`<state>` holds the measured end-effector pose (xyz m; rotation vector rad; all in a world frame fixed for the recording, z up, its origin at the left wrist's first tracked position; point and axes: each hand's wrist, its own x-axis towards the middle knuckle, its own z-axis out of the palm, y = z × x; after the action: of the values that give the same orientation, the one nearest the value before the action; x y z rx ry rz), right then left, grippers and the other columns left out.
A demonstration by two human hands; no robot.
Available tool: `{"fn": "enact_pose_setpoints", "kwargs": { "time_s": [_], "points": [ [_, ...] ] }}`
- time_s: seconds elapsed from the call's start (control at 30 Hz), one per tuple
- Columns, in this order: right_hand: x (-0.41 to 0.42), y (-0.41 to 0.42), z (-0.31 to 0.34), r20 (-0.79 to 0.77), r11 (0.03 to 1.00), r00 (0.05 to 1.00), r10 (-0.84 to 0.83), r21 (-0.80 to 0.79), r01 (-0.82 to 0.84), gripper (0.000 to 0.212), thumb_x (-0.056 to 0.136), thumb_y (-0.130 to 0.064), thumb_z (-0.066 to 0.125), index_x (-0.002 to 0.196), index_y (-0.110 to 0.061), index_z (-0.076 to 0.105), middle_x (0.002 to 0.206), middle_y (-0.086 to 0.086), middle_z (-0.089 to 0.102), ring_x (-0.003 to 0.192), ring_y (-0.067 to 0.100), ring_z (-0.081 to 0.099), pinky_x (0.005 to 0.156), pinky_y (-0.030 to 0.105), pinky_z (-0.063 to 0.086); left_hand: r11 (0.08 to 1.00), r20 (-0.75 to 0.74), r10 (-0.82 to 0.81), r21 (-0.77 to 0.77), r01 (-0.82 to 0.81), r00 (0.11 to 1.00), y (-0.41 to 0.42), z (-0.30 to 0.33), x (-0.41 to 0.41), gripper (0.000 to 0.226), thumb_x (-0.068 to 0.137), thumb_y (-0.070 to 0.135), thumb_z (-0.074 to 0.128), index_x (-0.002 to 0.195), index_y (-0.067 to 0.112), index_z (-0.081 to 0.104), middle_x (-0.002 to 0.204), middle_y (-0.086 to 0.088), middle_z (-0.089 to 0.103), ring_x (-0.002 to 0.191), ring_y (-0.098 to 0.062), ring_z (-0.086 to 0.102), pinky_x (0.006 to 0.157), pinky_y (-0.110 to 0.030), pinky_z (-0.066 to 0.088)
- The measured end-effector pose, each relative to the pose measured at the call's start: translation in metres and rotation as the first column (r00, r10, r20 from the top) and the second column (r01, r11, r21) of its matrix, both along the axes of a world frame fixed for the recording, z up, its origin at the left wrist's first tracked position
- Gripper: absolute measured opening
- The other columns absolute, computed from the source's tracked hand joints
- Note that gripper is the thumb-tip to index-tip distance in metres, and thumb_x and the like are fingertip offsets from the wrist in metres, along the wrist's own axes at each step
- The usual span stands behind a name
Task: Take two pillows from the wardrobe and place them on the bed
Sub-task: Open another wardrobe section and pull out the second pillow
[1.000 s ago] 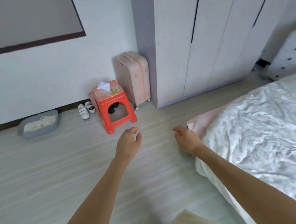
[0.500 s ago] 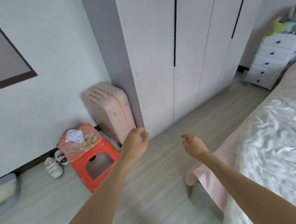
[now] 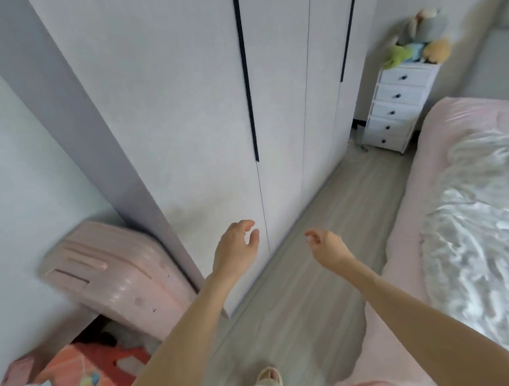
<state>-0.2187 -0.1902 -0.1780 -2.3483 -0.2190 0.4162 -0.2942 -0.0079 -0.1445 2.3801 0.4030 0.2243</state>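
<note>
A tall white wardrobe [image 3: 184, 108] with closed doors and dark vertical handle strips fills the upper middle. No pillow is in view. The bed [image 3: 460, 211], with a pink sheet and a white patterned quilt, lies along the right side. My left hand [image 3: 235, 247] hangs in front of the wardrobe's lower door, fingers loosely curled, holding nothing. My right hand [image 3: 327, 246] hovers over the floor strip between wardrobe and bed, fingers loosely curled and empty.
A pink suitcase [image 3: 113, 277] stands against the wardrobe's left side. An orange-red stool [image 3: 89, 375] with a tissue on it sits at the lower left. A white drawer chest [image 3: 399, 108] topped with plush toys [image 3: 416, 39] stands at the far end. One slippered foot [image 3: 267, 382] shows on the wooden floor.
The view has swung right and closer to the wardrobe, which now fills the frame. The stool and suitcase have slid to the lower left. Both hands stay raised and empty.
</note>
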Motion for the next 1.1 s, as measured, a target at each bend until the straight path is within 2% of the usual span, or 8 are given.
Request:
{"fn": "enact_pose_setpoints", "kwargs": {
  "time_s": [0.2,0.4,0.53,0.67,0.8,0.93,1.1],
  "points": [
    [0.124,-0.017,0.012,0.002,0.972,0.972,-0.235,0.019,0.235,0.028,0.093,-0.015,0.042,0.117,-0.013,0.057,0.112,0.015,0.066,0.105,0.03,0.059,0.087,0.033,0.045,0.976,-0.009,-0.215,-0.031,0.215,0.977,0.004,0.002,0.181,0.025,0.091,0.024,0.047,0.112,0.017,0.057,0.117,-0.003,0.061,0.102,-0.019,0.058,0.083,-0.026,0.041],
    [0.216,-0.095,-0.011,-0.047,0.882,0.88,-0.472,-0.01,0.472,0.029,0.092,-0.015,0.043,0.118,-0.013,0.057,0.117,0.013,0.064,0.109,0.029,0.057,0.085,0.03,0.043,0.871,-0.038,-0.486,-0.103,0.48,0.873,-0.093,-0.013,0.325,0.024,0.091,0.022,0.047,0.111,0.016,0.059,0.116,-0.004,0.062,0.101,-0.017,0.06,0.083,-0.025,0.043],
    [0.306,-0.152,-0.028,-0.048,0.838,0.838,-0.544,0.013,0.545,0.03,0.092,-0.016,0.04,0.117,-0.014,0.057,0.117,0.011,0.064,0.108,0.029,0.057,0.085,0.029,0.042,0.809,-0.058,-0.587,-0.09,0.581,0.808,-0.158,-0.025,0.419,0.026,0.091,0.02,0.048,0.114,0.012,0.058,0.117,-0.007,0.063,0.103,-0.019,0.061,0.088,-0.028,0.045],
    [0.42,-0.211,-0.029,-0.063,0.829,0.829,-0.556,0.028,0.558,0.03,0.092,-0.014,0.04,0.116,-0.012,0.058,0.116,0.014,0.064,0.107,0.031,0.057,0.089,0.034,0.044,0.813,-0.084,-0.583,-0.053,0.58,0.808,-0.215,-0.016,0.543,0.027,0.091,0.019,0.048,0.116,0.011,0.057,0.118,-0.009,0.062,0.103,-0.021,0.06,0.089,-0.03,0.046],
    [0.523,-0.251,-0.01,-0.031,0.847,0.846,-0.532,0.008,0.532,0.03,0.093,-0.014,0.04,0.118,-0.01,0.056,0.117,0.015,0.063,0.108,0.032,0.056,0.089,0.034,0.043,0.829,-0.04,-0.559,-0.016,0.559,0.828,-0.254,0.011,0.652,0.027,0.092,0.022,0.046,0.115,0.015,0.057,0.117,-0.004,0.062,0.101,-0.017,0.059,0.083,-0.024,0.043],
    [0.614,-0.268,-0.003,-0.039,0.864,0.864,-0.502,0.031,0.503,0.029,0.092,-0.014,0.042,0.116,-0.013,0.058,0.113,0.013,0.066,0.103,0.03,0.059,0.083,0.03,0.044,0.852,-0.031,-0.518,0.068,0.519,0.855,-0.271,0.02,0.744,0.024,0.09,0.023,0.047,0.111,0.019,0.058,0.114,-0.001,0.062,0.096,-0.015,0.06,0.077,-0.025,0.042],
    [0.732,-0.289,-0.014,-0.058,0.884,0.884,-0.465,0.03,0.467,0.031,0.093,-0.017,0.039,0.12,-0.015,0.055,0.118,0.01,0.063,0.107,0.028,0.058,0.085,0.03,0.044,0.892,-0.011,-0.443,0.101,0.441,0.897,-0.288,0.011,0.87,0.024,0.089,0.023,0.046,0.11,0.02,0.057,0.113,0.0,0.061,0.094,-0.017,0.059,0.074,-0.027,0.04]
  ]
}}
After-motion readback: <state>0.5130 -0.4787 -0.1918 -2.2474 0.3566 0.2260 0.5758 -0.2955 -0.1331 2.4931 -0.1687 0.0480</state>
